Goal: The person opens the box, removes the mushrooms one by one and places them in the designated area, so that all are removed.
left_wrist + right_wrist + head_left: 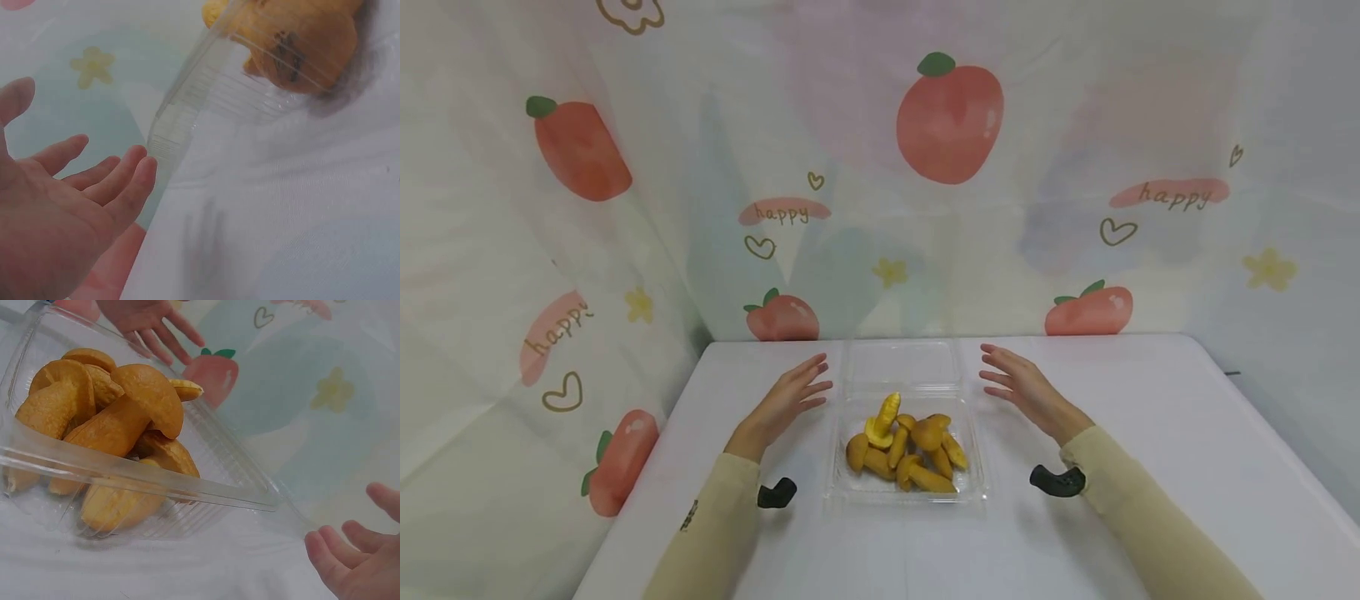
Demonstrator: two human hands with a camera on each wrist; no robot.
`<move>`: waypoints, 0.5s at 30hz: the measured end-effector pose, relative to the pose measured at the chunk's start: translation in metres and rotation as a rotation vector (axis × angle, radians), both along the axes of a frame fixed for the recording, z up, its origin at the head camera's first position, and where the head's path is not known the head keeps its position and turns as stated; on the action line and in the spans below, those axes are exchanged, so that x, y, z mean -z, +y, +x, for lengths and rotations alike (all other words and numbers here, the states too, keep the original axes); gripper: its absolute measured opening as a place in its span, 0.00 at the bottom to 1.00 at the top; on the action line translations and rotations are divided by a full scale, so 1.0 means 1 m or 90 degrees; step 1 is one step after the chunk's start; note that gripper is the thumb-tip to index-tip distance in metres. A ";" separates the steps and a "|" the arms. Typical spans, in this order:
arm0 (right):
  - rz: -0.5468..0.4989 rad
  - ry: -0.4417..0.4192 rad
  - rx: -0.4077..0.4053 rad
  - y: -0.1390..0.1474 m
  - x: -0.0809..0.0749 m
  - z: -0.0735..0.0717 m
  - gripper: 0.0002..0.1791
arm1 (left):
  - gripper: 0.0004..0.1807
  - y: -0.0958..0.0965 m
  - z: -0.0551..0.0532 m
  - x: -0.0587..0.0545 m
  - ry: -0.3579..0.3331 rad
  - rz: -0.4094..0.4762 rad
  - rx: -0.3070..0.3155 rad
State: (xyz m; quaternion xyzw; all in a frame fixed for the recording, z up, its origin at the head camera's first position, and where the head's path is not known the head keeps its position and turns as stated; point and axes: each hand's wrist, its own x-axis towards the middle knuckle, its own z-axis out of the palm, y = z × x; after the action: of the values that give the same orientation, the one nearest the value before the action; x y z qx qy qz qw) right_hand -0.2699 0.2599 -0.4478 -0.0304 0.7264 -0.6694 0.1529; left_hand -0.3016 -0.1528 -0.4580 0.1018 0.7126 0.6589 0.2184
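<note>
A clear plastic clamshell box (833, 493) stands on the table with its lid (901, 367) folded back, away from me. Several brownish-yellow mushrooms (929, 479) lie heaped inside it, one brighter yellow piece (887, 412) poking upward. My left hand (786, 404) is held to the left of the lid, fingers spread and relaxed, holding nothing. On the other side my right hand (1026, 392) mirrors it, fingers extended toward the lid, also holding nothing. In the right wrist view the mushrooms (125, 419) show rounded caps and thick stems behind the transparent wall.
A white cloth covers the table (880, 554). Behind and to the left hangs a curtain (865, 125) printed with fruit, hearts and the word "happy". Black curved pieces (1058, 481) jut from near both cuffs. Long beige sleeves (1157, 508) cover the forearms.
</note>
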 end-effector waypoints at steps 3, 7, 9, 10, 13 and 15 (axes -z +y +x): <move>0.017 0.011 0.004 -0.001 -0.002 0.006 0.38 | 0.31 -0.003 0.007 0.003 0.011 0.028 -0.010; 0.035 0.048 0.008 -0.002 -0.005 0.013 0.38 | 0.32 -0.006 0.017 -0.001 0.049 0.041 0.000; 0.041 0.070 0.012 -0.003 -0.005 0.016 0.38 | 0.32 -0.008 0.021 -0.004 0.074 0.040 0.006; 0.040 0.079 0.013 -0.004 -0.005 0.017 0.38 | 0.33 -0.009 0.023 -0.006 0.086 0.039 0.009; 0.038 0.107 0.014 -0.010 -0.004 0.023 0.37 | 0.33 -0.010 0.027 -0.007 0.107 0.033 0.014; 0.039 0.126 0.014 -0.012 -0.002 0.027 0.35 | 0.32 -0.011 0.030 -0.006 0.117 0.023 0.026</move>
State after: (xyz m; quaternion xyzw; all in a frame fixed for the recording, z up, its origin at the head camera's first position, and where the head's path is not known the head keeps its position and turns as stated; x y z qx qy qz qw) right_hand -0.2428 0.2474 -0.4460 -0.0837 0.7585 -0.6420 0.0743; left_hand -0.2713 -0.1634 -0.4520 0.1806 0.7156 0.6546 0.1637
